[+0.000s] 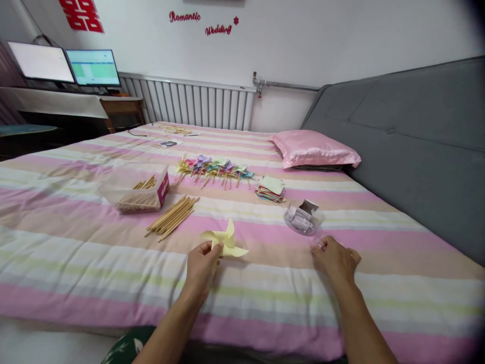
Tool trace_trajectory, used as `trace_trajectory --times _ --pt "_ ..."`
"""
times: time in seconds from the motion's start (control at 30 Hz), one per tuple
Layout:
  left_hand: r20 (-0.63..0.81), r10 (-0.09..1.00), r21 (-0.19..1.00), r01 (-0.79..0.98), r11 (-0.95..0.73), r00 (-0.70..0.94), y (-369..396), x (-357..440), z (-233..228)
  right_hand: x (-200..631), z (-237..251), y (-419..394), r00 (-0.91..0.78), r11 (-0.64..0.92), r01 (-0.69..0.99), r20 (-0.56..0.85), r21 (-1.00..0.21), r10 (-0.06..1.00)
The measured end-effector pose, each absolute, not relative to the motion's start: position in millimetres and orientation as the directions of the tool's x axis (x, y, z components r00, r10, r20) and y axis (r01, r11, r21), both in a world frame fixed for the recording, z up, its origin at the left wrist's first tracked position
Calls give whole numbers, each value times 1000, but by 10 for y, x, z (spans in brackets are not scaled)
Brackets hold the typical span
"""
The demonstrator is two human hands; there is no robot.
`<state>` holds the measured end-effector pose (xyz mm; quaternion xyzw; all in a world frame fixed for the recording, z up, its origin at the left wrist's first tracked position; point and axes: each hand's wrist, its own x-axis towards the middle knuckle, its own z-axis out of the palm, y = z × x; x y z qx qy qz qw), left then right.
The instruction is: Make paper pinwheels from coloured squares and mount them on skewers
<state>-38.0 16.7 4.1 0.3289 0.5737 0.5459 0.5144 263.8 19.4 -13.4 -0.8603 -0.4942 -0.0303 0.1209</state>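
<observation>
Striped bedspread [76, 242] in pink, cream and pale green filling most of the frame, white wall behind with red lettering at upper centre. Low centre, on the spread: yellow paper pinwheel [226, 243], pinched at its lower left edge by the left hand [202, 263], fingers closed on the paper, whether over a stick beneath hard to tell. Lower right of centre: right hand [335, 259], knuckles up, fingers curled around something small and clear at the fingertips, too blurred to make out; grip not certain. Just above that hand: clear plastic bowl [303, 218] holding small white packets, contents not readable. Left of the pinwheel, further up: loose bundle of wooden sticks [172, 216] lying at a slant, and beside it a shallow clear box [138, 194] with more sticks inside and a pink label on its near end, print too small to read. Centre of the frame: row of finished pinwheels [214, 171] in mixed colours, overlapping so the count cannot be told. Right of these: stack of coloured paper squares [271, 189]. Further up the bed: small odds and ends, indistinct. Upper right of centre: pink satin pillow [314, 148] against a grey padded headboard [417, 131], cut off by the right edge. Upper centre: white radiator [193, 103]. Upper left: two lit monitors [64, 65] on a desk, screens washed out. Bottom edge: both forearms cut off, plus a scrap of dark green patterned cloth.
</observation>
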Motion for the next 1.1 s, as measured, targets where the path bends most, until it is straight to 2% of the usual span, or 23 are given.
trace_trajectory --times 0.1,0.27,0.4,0.5,0.53,0.67,0.73,0.93,1.1 --pt "-236 938 965 -179 194 -255 167 -385 35 2654 -165 209 556 -525 830 195 -190 808" --pt "-227 941 966 -184 184 -251 171 -392 32 2688 -165 221 574 -513 811 212 -283 791" --pt "-234 938 963 -191 188 -255 177 -387 36 2680 -64 224 591 -429 799 418 -422 690" --pt "-226 941 965 -193 180 -251 179 -370 35 2518 6 226 524 -226 830 576 -510 627" --pt "-225 941 965 -190 180 -251 180 -363 34 2416 6 226 502 -158 826 578 -541 644" --pt "-237 936 964 -182 194 -260 191 -335 25 1881 -143 216 280 120 733 458 -669 843" --pt "-235 937 964 -183 191 -260 201 -329 14 1656 -251 206 154 190 690 398 -699 904" --pt "-216 938 970 -172 174 -270 218 -333 -9 1521 -369 177 -15 248 685 326 -685 945" --pt "-206 938 974 -151 169 -280 208 -327 6 1564 -331 146 -17 249 697 332 -672 943"
